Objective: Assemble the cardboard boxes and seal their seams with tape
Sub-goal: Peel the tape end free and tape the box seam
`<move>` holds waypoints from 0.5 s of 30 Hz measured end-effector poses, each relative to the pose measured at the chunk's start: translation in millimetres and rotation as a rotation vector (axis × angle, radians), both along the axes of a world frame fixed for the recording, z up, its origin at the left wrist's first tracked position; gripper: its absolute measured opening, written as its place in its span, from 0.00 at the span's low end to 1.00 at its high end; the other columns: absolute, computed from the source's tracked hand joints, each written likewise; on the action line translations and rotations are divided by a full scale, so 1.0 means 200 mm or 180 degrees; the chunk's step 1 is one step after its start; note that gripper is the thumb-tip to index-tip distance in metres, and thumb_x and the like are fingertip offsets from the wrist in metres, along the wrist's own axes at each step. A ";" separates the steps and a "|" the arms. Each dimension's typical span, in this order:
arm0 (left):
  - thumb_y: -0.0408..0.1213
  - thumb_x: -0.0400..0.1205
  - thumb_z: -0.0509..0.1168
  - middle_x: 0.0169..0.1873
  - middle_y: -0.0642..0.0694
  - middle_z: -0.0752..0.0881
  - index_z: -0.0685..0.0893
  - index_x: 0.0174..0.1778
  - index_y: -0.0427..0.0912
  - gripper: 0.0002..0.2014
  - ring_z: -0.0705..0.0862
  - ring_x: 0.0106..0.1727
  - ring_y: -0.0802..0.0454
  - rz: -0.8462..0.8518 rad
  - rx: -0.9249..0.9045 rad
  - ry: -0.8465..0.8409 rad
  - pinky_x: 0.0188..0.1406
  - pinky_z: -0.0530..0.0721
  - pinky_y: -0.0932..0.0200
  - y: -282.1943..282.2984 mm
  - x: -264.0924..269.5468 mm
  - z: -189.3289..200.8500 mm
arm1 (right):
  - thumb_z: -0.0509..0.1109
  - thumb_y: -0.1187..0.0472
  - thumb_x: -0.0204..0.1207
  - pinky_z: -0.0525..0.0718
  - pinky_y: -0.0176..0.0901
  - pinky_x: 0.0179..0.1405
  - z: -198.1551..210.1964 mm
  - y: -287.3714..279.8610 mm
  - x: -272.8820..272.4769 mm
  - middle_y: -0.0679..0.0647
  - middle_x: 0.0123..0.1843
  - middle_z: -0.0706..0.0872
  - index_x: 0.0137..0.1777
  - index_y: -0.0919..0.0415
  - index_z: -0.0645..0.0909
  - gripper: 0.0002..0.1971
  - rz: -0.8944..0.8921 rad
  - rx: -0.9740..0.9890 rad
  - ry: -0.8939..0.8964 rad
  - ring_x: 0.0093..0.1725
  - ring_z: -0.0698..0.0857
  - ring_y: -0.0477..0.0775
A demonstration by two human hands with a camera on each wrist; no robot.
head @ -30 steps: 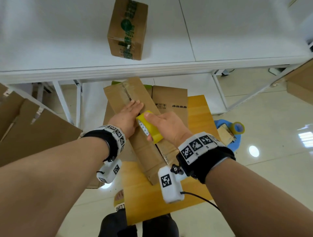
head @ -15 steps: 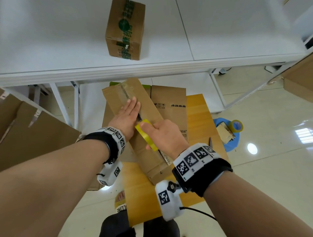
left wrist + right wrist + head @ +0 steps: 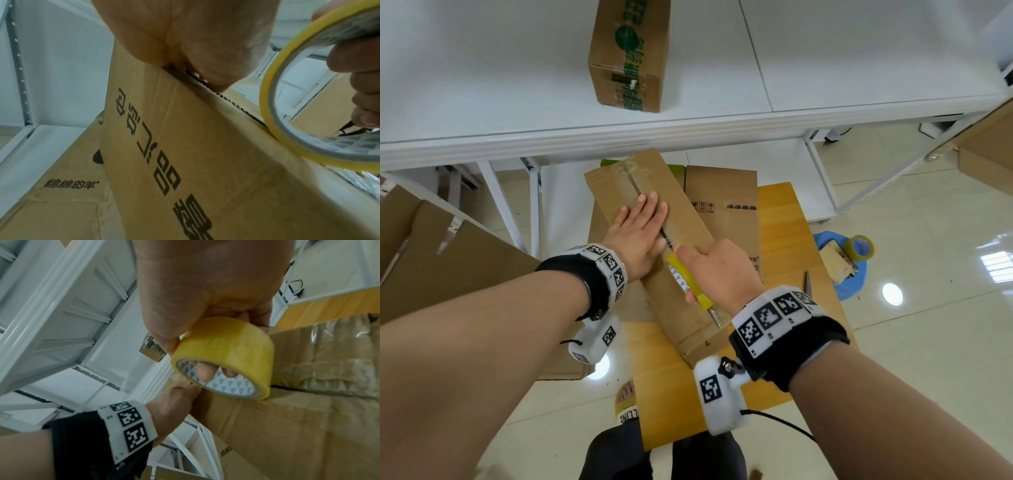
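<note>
Head view: a long cardboard box lies under both hands on a wooden table.
Left hand: flat, fingers straight, pressing the box's top seam.
Right hand: grasps a yellow tape roll set on the seam, just behind the left hand.
Progress: tape shines beyond the left fingertips; the near stretch looks unsealed.

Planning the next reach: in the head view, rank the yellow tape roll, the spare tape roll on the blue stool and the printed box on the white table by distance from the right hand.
1. Yellow tape roll, gripped in the right hand.
2. Spare tape roll, rightward on the blue stool.
3. Printed box, up on the white table.
</note>
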State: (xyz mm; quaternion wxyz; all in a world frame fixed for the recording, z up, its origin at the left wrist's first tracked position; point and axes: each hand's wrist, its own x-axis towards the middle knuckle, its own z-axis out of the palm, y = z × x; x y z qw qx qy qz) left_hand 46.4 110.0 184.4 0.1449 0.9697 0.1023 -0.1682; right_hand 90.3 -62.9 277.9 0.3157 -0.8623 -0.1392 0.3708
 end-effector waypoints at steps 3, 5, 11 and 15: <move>0.55 0.85 0.50 0.82 0.47 0.29 0.32 0.83 0.46 0.40 0.29 0.82 0.51 -0.0240 0.0194 0.0065 0.82 0.34 0.41 -0.03 -0.03 0.03 | 0.61 0.40 0.78 0.83 0.47 0.35 -0.02 -0.01 0.00 0.54 0.23 0.88 0.25 0.55 0.75 0.25 -0.0016 0.0033 -0.0023 0.26 0.87 0.52; 0.56 0.83 0.51 0.81 0.46 0.28 0.31 0.83 0.45 0.42 0.27 0.81 0.52 -0.0401 0.0290 0.0081 0.81 0.33 0.39 -0.08 -0.06 0.05 | 0.60 0.42 0.78 0.83 0.48 0.34 -0.03 -0.01 -0.01 0.54 0.23 0.88 0.24 0.55 0.75 0.24 -0.0020 0.0046 -0.0033 0.26 0.87 0.52; 0.48 0.84 0.48 0.80 0.48 0.25 0.28 0.82 0.46 0.39 0.27 0.81 0.52 -0.0501 0.0393 0.0314 0.81 0.33 0.39 -0.15 -0.05 0.07 | 0.62 0.39 0.81 0.82 0.47 0.34 -0.04 -0.05 0.00 0.53 0.21 0.85 0.38 0.62 0.83 0.26 -0.0040 0.0300 0.0154 0.30 0.91 0.56; 0.47 0.85 0.48 0.80 0.50 0.26 0.28 0.82 0.47 0.38 0.28 0.81 0.53 -0.0476 0.0325 0.0362 0.81 0.33 0.38 -0.15 -0.05 0.08 | 0.62 0.34 0.78 0.89 0.56 0.51 -0.04 -0.09 0.00 0.55 0.28 0.90 0.48 0.64 0.87 0.30 -0.0027 0.0381 0.0284 0.35 0.92 0.55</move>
